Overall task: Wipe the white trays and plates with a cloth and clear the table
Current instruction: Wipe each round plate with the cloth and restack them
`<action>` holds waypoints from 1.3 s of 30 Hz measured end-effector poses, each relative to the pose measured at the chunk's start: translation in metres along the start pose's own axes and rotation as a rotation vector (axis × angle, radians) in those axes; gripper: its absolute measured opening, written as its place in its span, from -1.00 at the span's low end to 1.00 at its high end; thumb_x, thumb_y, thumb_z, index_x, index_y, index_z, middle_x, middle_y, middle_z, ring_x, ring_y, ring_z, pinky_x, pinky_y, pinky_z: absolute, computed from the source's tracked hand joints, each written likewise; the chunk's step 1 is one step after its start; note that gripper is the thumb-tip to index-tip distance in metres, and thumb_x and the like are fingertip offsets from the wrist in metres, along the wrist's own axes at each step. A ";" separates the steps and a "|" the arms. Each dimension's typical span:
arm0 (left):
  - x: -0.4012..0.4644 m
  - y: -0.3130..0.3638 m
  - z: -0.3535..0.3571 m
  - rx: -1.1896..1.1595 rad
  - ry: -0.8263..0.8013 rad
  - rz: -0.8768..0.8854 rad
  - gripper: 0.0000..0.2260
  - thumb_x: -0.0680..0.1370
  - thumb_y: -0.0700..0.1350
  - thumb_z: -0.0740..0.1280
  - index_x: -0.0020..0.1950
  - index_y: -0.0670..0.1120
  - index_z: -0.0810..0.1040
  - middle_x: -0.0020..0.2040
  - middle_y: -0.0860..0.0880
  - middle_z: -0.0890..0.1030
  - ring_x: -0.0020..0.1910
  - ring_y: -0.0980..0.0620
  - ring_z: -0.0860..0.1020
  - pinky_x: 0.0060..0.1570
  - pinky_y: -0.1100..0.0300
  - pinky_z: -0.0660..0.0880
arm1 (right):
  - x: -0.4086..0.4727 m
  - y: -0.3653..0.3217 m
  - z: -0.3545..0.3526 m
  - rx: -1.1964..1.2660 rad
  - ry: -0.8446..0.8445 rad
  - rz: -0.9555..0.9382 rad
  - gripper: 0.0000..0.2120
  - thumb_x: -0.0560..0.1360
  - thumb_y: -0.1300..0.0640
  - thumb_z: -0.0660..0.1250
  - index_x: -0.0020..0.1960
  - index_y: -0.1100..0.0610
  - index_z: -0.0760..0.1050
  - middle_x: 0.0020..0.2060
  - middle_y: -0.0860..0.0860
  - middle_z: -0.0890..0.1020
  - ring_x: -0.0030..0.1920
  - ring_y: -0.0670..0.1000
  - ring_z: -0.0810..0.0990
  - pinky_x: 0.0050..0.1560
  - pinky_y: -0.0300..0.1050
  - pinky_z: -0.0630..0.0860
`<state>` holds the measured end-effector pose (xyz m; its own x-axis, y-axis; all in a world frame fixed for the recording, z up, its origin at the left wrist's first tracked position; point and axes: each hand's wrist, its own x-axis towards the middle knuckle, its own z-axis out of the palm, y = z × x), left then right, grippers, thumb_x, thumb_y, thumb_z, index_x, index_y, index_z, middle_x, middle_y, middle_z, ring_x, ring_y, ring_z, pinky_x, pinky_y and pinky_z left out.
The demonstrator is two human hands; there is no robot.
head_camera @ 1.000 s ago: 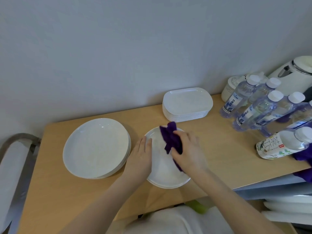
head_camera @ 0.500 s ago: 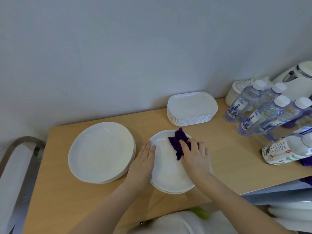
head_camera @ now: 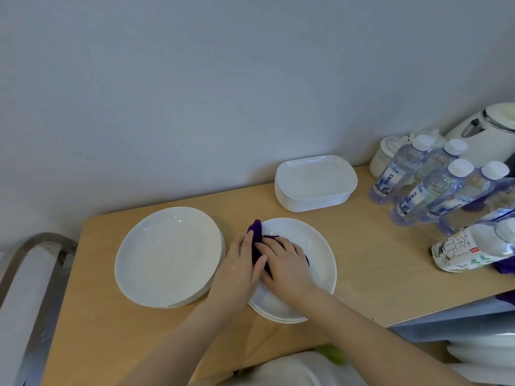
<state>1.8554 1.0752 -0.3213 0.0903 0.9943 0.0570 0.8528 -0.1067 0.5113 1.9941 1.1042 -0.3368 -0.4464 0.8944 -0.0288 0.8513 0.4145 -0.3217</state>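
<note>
A small stack of white round plates (head_camera: pixel 320 246) sits at the table's middle near the front edge. On the top plate my right hand (head_camera: pixel 287 267) holds a bunched purple cloth (head_camera: pixel 256 232) down at the plate's left side; most of the cloth is hidden under the hand. Beside it, my left hand (head_camera: pixel 239 270) lies flat on the plate's left rim, with its fingers straight and next to the cloth. A larger stack of white round plates (head_camera: pixel 167 254) is to the left. A stack of white rectangular trays (head_camera: pixel 315 182) stands at the back by the wall.
Several water bottles (head_camera: pixel 423 190) stand at the right, with a tea bottle (head_camera: pixel 471 252) lying on its side and a white kettle (head_camera: pixel 490 135) behind them. More white dishes (head_camera: pixel 485 355) sit on a lower shelf at the right. A chair frame (head_camera: pixel 30 274) is left of the wooden table (head_camera: pixel 362 274).
My right hand slid the cloth from the plate's far middle to its left side, up against my left hand. The left hand stayed on the rim.
</note>
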 end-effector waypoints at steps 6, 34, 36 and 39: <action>0.004 0.002 0.002 0.167 -0.018 0.028 -0.56 0.64 0.06 0.02 0.45 -0.13 0.24 0.43 -0.11 0.29 0.40 -0.02 0.30 0.36 0.18 0.28 | -0.023 -0.006 -0.001 -0.036 -0.103 -0.121 -0.54 0.54 -0.16 0.06 0.35 0.00 0.40 0.27 -0.10 0.49 0.33 0.04 0.33 0.37 0.00 0.18; 0.010 0.005 -0.001 0.020 -0.081 -0.056 -0.46 0.61 0.17 -0.02 0.50 -0.10 0.18 0.39 -0.02 0.40 0.36 0.06 0.34 0.36 0.15 0.29 | 0.005 0.002 -0.001 -0.021 -0.013 0.016 -0.62 0.56 -0.11 0.07 0.34 -0.07 0.37 0.36 -0.13 0.40 0.40 -0.06 0.26 0.37 -0.06 0.15; 0.012 0.006 0.000 0.061 -0.070 -0.082 -0.48 0.61 0.14 0.02 0.47 -0.12 0.21 0.37 -0.04 0.41 0.35 0.05 0.34 0.35 0.19 0.28 | -0.003 -0.004 0.001 -0.022 -0.045 -0.037 -0.62 0.53 -0.13 0.08 0.30 -0.08 0.39 0.30 -0.15 0.45 0.36 -0.06 0.30 0.33 -0.06 0.17; 0.013 0.007 0.001 0.136 -0.087 -0.087 -0.48 0.62 0.14 0.02 0.48 -0.14 0.17 0.41 -0.07 0.37 0.40 0.02 0.30 0.38 0.19 0.22 | -0.019 -0.007 0.003 -0.003 -0.094 -0.089 -0.55 0.50 -0.17 0.07 0.33 -0.05 0.39 0.27 -0.13 0.49 0.33 -0.03 0.34 0.31 -0.05 0.20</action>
<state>1.8630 1.0876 -0.3184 0.0520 0.9968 -0.0599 0.9206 -0.0246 0.3896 1.9957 1.0841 -0.3369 -0.5441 0.8343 -0.0885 0.8078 0.4924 -0.3241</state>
